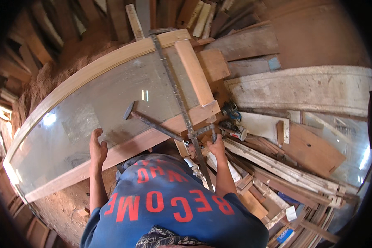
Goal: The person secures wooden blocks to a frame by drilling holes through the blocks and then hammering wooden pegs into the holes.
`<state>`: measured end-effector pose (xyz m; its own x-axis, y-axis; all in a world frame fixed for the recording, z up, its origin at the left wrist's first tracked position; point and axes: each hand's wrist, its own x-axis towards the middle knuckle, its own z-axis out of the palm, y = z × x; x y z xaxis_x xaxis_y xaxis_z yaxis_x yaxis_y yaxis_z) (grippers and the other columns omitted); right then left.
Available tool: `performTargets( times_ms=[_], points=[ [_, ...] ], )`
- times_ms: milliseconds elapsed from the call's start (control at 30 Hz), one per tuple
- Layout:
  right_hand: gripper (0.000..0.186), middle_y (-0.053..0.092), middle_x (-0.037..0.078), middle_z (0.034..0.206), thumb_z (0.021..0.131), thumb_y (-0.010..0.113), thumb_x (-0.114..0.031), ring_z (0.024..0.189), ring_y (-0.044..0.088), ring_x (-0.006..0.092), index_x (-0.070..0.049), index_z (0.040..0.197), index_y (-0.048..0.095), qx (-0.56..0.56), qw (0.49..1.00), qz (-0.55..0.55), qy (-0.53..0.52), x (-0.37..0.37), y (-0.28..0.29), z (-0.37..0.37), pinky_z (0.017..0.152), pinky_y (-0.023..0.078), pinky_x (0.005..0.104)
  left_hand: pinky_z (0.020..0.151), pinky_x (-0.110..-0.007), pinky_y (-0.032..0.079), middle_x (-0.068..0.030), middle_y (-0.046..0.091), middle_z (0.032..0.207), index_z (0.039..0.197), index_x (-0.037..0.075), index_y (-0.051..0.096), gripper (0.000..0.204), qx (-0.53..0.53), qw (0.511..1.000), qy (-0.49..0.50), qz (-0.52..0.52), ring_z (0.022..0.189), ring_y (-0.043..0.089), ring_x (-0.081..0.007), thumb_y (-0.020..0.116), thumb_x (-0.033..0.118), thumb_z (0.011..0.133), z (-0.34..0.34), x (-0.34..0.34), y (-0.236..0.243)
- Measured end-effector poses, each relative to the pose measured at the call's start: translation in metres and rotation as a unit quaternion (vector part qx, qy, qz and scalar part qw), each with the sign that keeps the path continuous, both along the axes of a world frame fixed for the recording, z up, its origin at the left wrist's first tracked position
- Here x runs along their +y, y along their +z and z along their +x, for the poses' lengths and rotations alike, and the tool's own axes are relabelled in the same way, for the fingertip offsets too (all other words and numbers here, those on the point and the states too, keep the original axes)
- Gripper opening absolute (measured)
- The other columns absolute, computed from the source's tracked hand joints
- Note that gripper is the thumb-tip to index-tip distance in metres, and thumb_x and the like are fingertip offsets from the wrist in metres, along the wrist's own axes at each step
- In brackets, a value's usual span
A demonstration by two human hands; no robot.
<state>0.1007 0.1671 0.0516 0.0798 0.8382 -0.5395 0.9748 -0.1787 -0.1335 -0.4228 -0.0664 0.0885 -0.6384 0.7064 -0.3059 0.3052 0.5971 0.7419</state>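
Note:
A long wooden frame with a glass panel (124, 89) lies in front of me. A rusty metal bar clamp (169, 72) spans it near its right end, from the far rail past the near rail (130, 149). My right hand (216, 146) is closed on the clamp's screw handle, just outside the near rail. Over the near rail, my left hand (98, 149) is held with thumb and fingers apart, gripping nothing. A hammer (155, 125) rests with its head over the glass and its handle across the near rail. The frame's short end piece (194, 72) sits right of the clamp.
A power tool with a blue part (230, 110) lies right of the frame. Beyond it are a pale wide board (301, 89), a brown panel (312, 151) and stacked wood strips (285, 169). Offcuts lean at the far side, beside a sawdust heap (74, 70).

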Motion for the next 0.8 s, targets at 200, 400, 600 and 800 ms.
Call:
performTargets(
  times_ms=[200,400,600,800],
  points=[
    [0.035,0.073,0.024,0.085,0.080,0.077,-0.019,0.081,0.072,0.0422,0.001,0.107,0.066,-0.064,0.988,0.137,0.006,0.000,-0.050,0.023,0.073,0.057,0.0531,0.096,-0.046,0.052,-0.0219,0.066,0.114,0.120,0.001,0.058,0.042,0.011,0.996,-0.082,-0.017,0.108,0.065,-0.0388,0.053,-0.009,0.079,-0.002,-0.035,0.005],
    [0.021,0.055,0.002,0.067,0.084,0.073,-0.001,0.053,0.052,0.0126,-0.006,0.103,0.064,0.350,0.858,-0.321,-0.193,0.039,-0.021,0.046,0.047,0.041,0.0312,0.087,-0.037,0.054,-0.0136,0.071,0.101,0.112,0.000,0.063,0.022,-0.187,0.972,-0.085,-0.110,0.097,0.068,-0.0223,0.063,0.004,0.090,0.086,-0.148,-0.024],
    [0.052,0.072,0.028,0.102,0.082,0.076,-0.041,0.102,0.069,0.0480,-0.004,0.116,0.062,0.084,0.989,0.124,-0.008,-0.010,-0.007,0.009,0.087,0.055,0.0523,0.096,-0.037,0.053,-0.0199,0.074,0.116,0.126,-0.006,0.065,0.044,-0.234,0.949,0.004,-0.210,0.108,0.070,-0.0245,0.063,0.032,0.103,0.192,-0.223,-0.061],
    [0.027,0.053,0.001,0.063,0.086,0.075,-0.004,0.047,0.049,0.0094,-0.001,0.110,0.062,0.426,0.852,-0.272,-0.137,0.029,-0.029,0.055,0.040,0.040,0.0282,0.091,-0.042,0.055,-0.0266,0.075,0.107,0.112,-0.007,0.071,0.038,-0.125,0.958,-0.019,-0.258,0.105,0.073,-0.0355,0.060,0.026,0.098,0.239,-0.214,-0.024]
  ],
)
